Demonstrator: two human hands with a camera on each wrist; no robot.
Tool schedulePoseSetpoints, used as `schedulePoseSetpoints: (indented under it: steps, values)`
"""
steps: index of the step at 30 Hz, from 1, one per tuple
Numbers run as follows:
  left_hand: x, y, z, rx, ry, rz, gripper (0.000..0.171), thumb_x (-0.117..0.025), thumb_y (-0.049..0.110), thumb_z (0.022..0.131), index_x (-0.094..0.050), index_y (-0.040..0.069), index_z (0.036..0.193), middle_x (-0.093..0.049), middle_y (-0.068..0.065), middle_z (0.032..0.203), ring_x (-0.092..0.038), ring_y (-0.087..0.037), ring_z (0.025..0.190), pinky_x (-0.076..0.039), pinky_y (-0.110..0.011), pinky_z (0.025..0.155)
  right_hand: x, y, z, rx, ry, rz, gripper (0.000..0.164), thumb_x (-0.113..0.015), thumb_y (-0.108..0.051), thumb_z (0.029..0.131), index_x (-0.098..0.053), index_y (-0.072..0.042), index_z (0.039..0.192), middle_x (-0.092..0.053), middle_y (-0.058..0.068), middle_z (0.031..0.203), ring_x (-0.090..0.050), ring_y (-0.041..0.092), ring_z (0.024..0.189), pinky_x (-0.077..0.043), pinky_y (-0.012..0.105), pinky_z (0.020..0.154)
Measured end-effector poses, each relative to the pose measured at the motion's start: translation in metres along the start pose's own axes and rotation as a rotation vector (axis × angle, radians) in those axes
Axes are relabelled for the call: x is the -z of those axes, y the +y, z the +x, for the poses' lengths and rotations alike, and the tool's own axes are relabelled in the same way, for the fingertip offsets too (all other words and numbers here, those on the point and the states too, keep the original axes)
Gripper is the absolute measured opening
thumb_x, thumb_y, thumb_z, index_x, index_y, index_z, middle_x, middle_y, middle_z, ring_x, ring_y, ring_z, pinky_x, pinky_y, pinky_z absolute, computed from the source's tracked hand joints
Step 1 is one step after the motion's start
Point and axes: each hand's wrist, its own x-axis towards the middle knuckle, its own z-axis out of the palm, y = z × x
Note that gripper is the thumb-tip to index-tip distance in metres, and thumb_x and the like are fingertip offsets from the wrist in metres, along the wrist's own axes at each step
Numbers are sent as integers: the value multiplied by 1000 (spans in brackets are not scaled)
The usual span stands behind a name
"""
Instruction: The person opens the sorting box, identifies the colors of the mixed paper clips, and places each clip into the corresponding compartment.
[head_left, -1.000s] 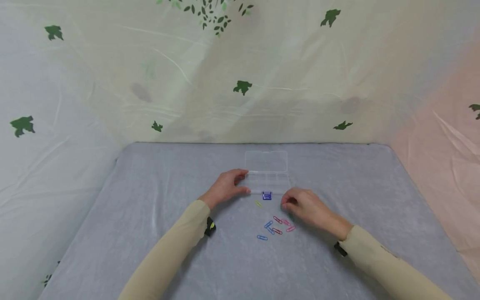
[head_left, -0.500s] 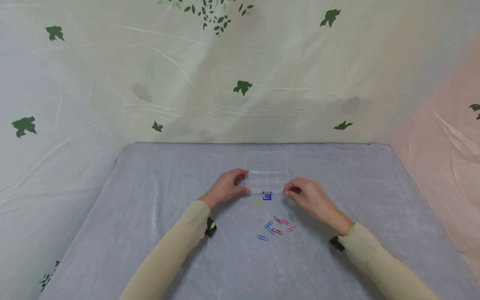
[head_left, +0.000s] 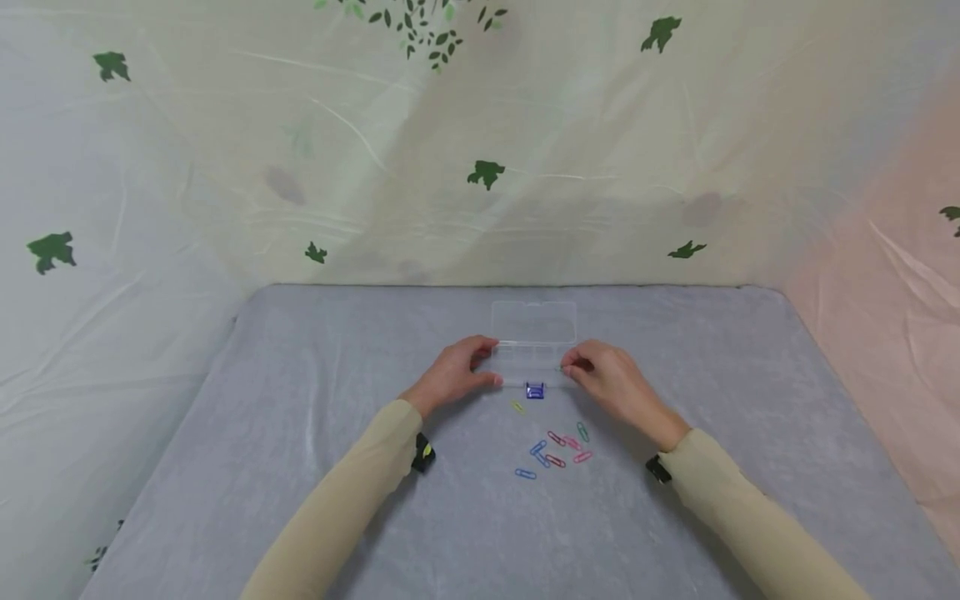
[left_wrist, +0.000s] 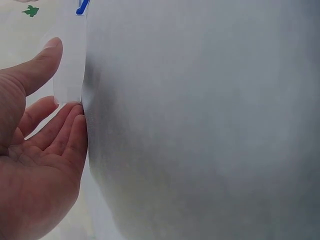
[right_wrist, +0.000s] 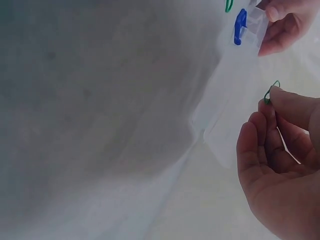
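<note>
short of both hands: loose coloured wire paper clips (head_left: 555, 461). i've r. hand (head_left: 618, 382) pinching a green wire paper clip (right_wrist: 270, 91) above the clear oblong plastic box (head_left: 525, 358), l. hand (head_left: 448, 375) gripping its end. i'd brace l., lower r. gently.

A green paper clip (right_wrist: 268, 93) hangs pinched over the clear plastic box (head_left: 525, 358), lid (head_left: 534, 322) open.

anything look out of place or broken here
Nothing looks plainly broken. The yellow clip stands out slightly: it lies apart from the other loose clips, close to the open box.
</note>
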Motion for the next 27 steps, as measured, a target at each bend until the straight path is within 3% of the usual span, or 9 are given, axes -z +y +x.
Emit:
schedulePoseSetpoints:
  steps: [5, 16, 27]
  values:
    - [-2, -3, 3, -2, 0, 44, 63, -81, 21, 92, -54, 5, 147, -60, -15, 142, -58, -29, 130, -48, -41, 111, -2, 1, 7, -6, -7, -39, 5, -74, -7, 96, -75, -2, 97, -71, 6, 94, -64, 19, 85, -57, 38, 75]
    - [-2, -5, 2, -6, 3, 1, 63, -82, 21, 92, -54, 5, 147, -60, -16, 143, -58, -32, 131, -48, -44, 112, -6, 0, 15, -11, -44, -81, 5, -73, -4, 96, -74, -6, 92, -70, 6, 93, -63, 19, 84, -56, 38, 75]
    - [-1, -3, 0, 8, 5, -3, 63, -82, 21, 92, -55, 6, 146, -60, -17, 144, -57, -33, 132, -47, -44, 112, -7, 4, 11, 23, -23, -88, 6, -73, -3, 95, -77, -3, 100, -73, 9, 98, -69, 25, 93, -60, 45, 81]
